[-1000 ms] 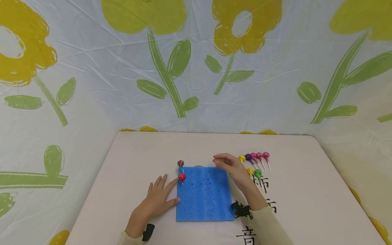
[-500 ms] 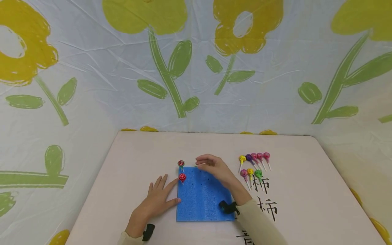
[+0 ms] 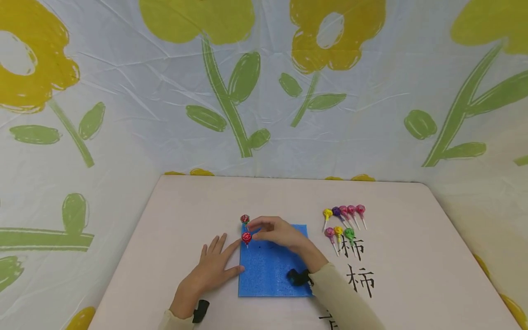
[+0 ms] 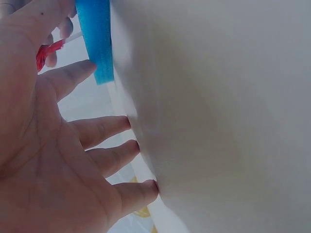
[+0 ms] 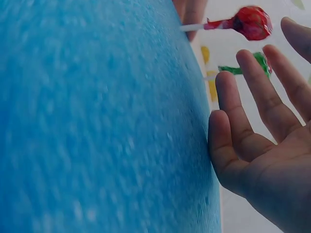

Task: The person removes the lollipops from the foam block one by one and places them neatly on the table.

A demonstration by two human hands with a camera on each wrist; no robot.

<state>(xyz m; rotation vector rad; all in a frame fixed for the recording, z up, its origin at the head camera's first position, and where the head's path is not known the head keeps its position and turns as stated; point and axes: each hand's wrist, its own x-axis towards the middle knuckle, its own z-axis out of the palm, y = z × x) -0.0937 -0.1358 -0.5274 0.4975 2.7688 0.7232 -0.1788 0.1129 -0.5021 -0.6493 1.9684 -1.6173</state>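
Note:
A blue foam board with small holes lies on the table. A red lollipop stands by its stick near the board's left edge, and a red-and-green lollipop stands at the far left corner. My left hand lies with spread fingers on the table, index fingertip and thumb touching the board's left side. Over the far part of the board is my right hand, its fingers slightly bent and apart from the thumb. In the right wrist view its fingertips are close to the red lollipop, with nothing held.
At the right lie two rows of loose lollipops, among them a yellow one, a purple one and a green one. Black written characters mark the pale table. A flowered cloth hangs behind.
My right hand has moved left across the board, from beside the loose lollipops to the two standing ones. The left hand has stayed in place.

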